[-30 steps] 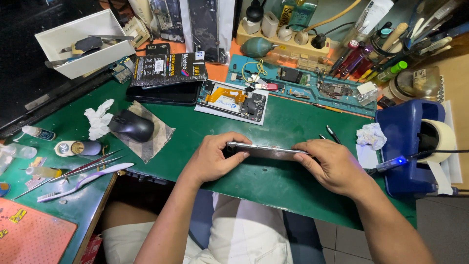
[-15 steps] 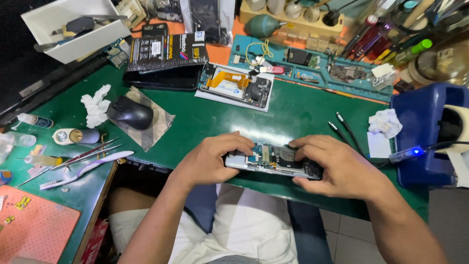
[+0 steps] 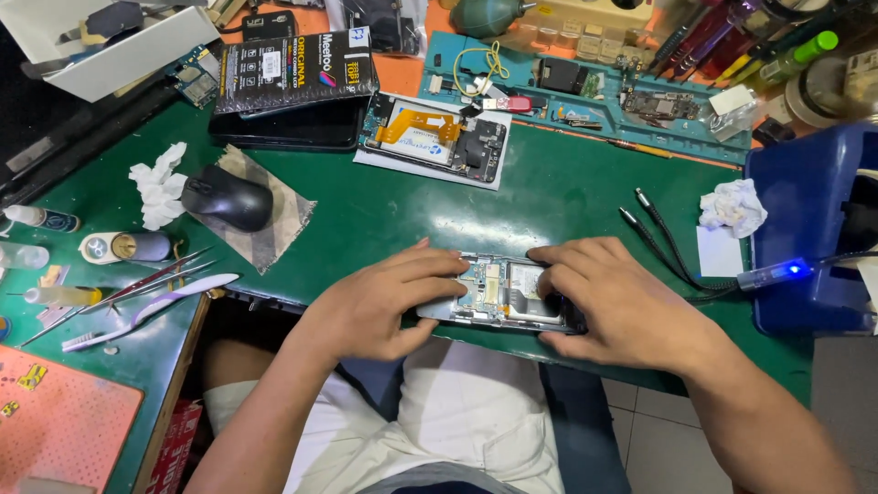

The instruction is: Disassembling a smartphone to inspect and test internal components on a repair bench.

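The person held one opened phone point(image 3: 501, 291) flat on the green bench point(image 3: 567, 197), close to the front edge and just above the lap, probably so that both wrists could rest while working. The left hand point(image 3: 384, 306) lay with its fingers closed on the left end of the phone, thumb below and fingers on top, to keep it from sliding. The right hand point(image 3: 617, 302) covered the right end and was also clamped on it; what its fingertips pressed was hidden, so it cannot be told exactly.

Further back lay a second opened phone point(image 3: 434, 137) on a white sheet, with its orange ribbon cable showing. One black mouse point(image 3: 229, 197) sat on a small striped cloth point(image 3: 274, 215), kept away to the left side. There were two crumpled tissues, one point(image 3: 157, 183) beside the mouse and one point(image 3: 732, 206) at the right near the blue box point(image 3: 805, 210). Two thin probes point(image 3: 654, 229) lay just beside the right hand, within easy reach.
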